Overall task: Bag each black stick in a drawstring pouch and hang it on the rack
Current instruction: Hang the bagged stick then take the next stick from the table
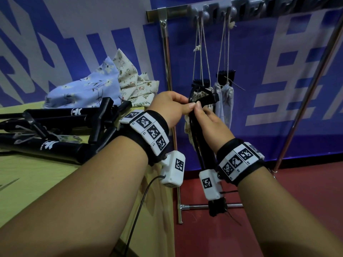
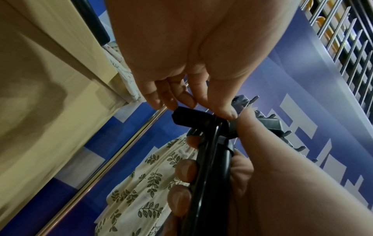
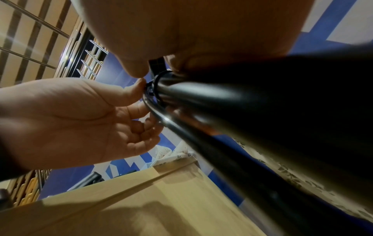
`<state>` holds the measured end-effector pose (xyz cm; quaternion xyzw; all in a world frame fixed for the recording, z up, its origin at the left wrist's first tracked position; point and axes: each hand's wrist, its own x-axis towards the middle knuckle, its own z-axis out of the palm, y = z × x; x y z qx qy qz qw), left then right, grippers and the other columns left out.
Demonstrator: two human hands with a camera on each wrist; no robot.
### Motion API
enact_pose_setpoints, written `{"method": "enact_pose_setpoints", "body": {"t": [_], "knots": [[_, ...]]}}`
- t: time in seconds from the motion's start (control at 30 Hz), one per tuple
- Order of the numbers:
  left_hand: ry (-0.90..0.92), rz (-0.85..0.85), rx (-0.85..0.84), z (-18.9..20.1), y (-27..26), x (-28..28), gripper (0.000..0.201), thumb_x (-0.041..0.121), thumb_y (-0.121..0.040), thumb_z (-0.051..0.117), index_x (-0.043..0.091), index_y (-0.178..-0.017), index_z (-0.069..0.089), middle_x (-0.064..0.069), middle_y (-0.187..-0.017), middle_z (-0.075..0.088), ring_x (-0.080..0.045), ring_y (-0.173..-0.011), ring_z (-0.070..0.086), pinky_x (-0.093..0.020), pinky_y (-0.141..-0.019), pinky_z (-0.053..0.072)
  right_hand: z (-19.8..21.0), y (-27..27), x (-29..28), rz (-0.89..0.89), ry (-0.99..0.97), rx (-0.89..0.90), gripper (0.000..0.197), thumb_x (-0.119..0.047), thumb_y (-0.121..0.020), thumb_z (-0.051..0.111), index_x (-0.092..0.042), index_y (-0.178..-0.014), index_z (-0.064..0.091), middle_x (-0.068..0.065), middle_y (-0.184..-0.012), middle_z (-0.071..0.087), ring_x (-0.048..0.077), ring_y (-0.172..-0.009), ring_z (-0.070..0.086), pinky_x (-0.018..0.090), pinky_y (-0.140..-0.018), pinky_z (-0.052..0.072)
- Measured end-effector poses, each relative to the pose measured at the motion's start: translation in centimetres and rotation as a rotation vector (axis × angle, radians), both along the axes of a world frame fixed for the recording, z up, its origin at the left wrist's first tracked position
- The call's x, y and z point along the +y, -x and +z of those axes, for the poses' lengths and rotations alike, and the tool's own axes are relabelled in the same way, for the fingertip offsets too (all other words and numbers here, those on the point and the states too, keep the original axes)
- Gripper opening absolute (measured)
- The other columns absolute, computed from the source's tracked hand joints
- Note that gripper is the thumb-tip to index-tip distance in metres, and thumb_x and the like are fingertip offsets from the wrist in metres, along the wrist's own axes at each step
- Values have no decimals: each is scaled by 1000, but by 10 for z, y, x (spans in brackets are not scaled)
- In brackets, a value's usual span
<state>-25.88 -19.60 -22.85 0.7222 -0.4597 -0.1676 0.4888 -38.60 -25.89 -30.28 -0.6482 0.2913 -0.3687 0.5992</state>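
In the head view both hands meet in front of the rack. My right hand grips the shaft of a black stick, which points steeply down with its T-handle on top. Fingers and thumb of my left hand pinch the thin black strap by that handle. A cream leaf-print pouch hangs against the stick beside my right hand; how it is held is hidden. The left wrist view shows right fingers curled round the stick, with the pouch behind.
Two bagged sticks hang by strings from the rack's hooks. Several black sticks lie on the yellow-green table at left, with a pile of blue and cream pouches behind. Red floor lies below the rack.
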Motion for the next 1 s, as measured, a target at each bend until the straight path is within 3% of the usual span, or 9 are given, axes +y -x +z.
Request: {"method": "enact_pose_setpoints", "body": {"t": [0.1,0.2,0.27,0.37,0.53,0.6,0.67,0.8,1.0], "knots": [[-47,-49,-19,0,4,0,26,31,-91,77,22,-115,71,7,-109,71,-5,-100,65,-31,-100,52,1,2,-1,-6,0,44,96,-104,-72,44,-37,-138,65,-1,-128,75,22,-121,71,50,-109,54],[-73,-127,-72,-1,10,2,24,35,-96,70,19,-114,71,3,-108,74,-12,-103,68,-40,-103,53,5,4,0,6,-70,44,81,-96,-83,39,-37,-130,71,-3,-100,80,18,-86,76,40,-80,60],[-80,-131,-83,0,13,3,36,47,-88,69,21,-112,70,1,-104,74,-16,-101,69,-46,-100,54,6,2,4,24,-195,-20,87,-99,-77,43,-31,-119,76,9,-80,70,26,-63,62,40,-61,47],[-78,-129,-67,-1,13,3,41,53,-78,69,20,-102,71,-3,-98,74,-23,-98,71,-52,-97,55,3,-1,5,20,-256,-71,90,-100,-73,46,-25,-110,80,12,-78,61,24,-55,53,35,-54,40],[-139,-133,36,-1,12,2,49,53,-74,79,17,-105,69,-5,-102,74,-25,-98,73,-52,-90,61,13,7,7,-6,-207,-9,86,-86,-93,40,-11,-107,78,14,-90,76,30,-68,72,39,-64,55],[-186,-150,22,-1,11,2,38,43,-86,79,13,-107,69,-1,-95,71,-19,-89,71,-46,-87,63,19,13,6,-88,-172,-20,70,-75,-101,44,-15,-110,78,10,-95,81,20,-76,79,25,-61,60],[-230,-161,-30,-1,11,3,31,39,-89,78,14,-105,69,3,-84,68,-10,-73,65,-34,-73,60,18,15,1,-181,-142,-46,55,-69,-99,55,-19,-109,76,1,-94,81,9,-72,77,24,-62,61],[-278,-153,-84,-1,15,6,30,38,-86,83,18,-104,70,9,-76,63,1,-55,54,-21,-57,44,21,18,-11,-280,-123,-87,32,-51,-94,71,-21,-104,72,-3,-91,79,15,-79,76,50,-87,63],[-363,-233,-100,0,22,11,21,28,-83,87,16,-89,70,0,-75,66,-13,-61,60,-29,-60,57,31,31,-17,-194,105,113,27,-49,-92,77,-23,-92,83,-7,-83,81,11,-84,77,36,-83,61]]}}
